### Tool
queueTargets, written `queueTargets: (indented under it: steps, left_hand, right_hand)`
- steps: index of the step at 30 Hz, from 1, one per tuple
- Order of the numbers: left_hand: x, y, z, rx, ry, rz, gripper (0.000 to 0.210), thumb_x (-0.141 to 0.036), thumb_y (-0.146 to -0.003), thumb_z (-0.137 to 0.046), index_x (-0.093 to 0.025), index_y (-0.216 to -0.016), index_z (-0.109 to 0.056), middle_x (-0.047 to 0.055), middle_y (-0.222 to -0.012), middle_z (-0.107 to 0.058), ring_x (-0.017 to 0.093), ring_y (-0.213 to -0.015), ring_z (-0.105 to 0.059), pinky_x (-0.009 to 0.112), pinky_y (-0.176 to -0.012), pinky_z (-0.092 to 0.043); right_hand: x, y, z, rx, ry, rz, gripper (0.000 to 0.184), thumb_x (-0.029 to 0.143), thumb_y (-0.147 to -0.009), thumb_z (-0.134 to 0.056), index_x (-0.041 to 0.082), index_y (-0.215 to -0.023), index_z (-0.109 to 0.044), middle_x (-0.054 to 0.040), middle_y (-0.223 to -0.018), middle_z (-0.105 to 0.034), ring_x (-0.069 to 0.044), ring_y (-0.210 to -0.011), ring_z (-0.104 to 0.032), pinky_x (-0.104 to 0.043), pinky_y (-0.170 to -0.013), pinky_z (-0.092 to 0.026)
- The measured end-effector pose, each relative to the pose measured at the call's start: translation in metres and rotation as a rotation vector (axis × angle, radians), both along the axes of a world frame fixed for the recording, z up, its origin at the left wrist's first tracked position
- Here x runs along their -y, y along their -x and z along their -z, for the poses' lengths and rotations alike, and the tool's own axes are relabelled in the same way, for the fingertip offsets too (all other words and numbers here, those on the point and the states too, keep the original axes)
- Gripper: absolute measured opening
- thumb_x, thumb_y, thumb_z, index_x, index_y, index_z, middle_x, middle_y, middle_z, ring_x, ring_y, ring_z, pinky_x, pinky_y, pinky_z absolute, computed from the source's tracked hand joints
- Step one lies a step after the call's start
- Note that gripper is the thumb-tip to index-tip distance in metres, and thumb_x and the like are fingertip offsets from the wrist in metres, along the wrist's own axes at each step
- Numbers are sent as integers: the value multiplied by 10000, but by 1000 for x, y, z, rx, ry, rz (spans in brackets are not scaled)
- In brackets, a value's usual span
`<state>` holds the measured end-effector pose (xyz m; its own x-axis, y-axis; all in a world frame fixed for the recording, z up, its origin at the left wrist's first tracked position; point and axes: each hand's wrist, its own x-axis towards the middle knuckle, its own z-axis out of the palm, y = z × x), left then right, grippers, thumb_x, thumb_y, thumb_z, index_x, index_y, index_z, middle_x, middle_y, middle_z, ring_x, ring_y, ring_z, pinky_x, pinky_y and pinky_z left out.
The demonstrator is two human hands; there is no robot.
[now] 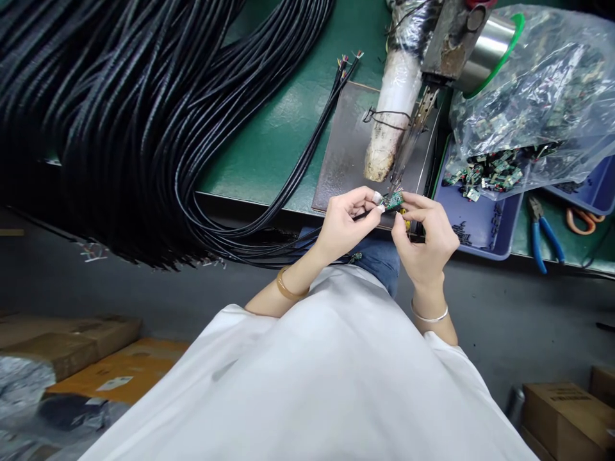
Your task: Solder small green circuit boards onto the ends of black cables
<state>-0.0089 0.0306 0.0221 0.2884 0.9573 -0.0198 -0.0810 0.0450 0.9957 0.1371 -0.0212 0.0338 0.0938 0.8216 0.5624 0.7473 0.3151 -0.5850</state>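
Observation:
My left hand (348, 221) is closed in a pinch on the end of a black cable (362, 215), beside a small green circuit board (394, 200). At the board's right edge, my right hand (425, 234) has its thumb and index finger closed on it. The exact contact of the thin wires with the board is too small to make out. Just above the board, the metal tip of a clamped soldering iron (413, 137) points down. A white wrapped tube (389, 121) comes down beside the iron, over a brown plate (343, 153).
A thick bundle of black cables (144, 115) covers the left of the green table (264, 128). To the right are a solder spool (490, 51), a plastic bag of circuit boards (538, 96), a purple tray (500, 240), blue-handled pliers (545, 234) and orange-handled scissors (581, 221).

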Motion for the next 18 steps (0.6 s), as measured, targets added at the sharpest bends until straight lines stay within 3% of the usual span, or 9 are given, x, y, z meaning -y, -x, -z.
queueTargets:
  steps: [8, 18]
  left_hand:
    - [-1, 2, 5, -4, 22, 45, 46, -184, -806, -645, -156, -814, -609, -27, -665, -612, 62, -588, -576, 172, -581, -467]
    - [0, 3, 4, -5, 25, 64, 61, -194, -812, -649, -155, -819, -602, -31, -652, -582, 54, -554, -541, 171, -542, -413]
  right_hand:
    - [0, -1, 7, -27, 7, -16, 87, 175, -896, -615, 247, -880, -569, -58, -1112, -739, -191, -1004, -725, -363, -876, -624]
    - [1, -1, 3, -34, 2, -34, 95, 164, -886, -627, 243, -867, -578, -58, -1092, -746, -191, -995, -728, -350, -860, -621]
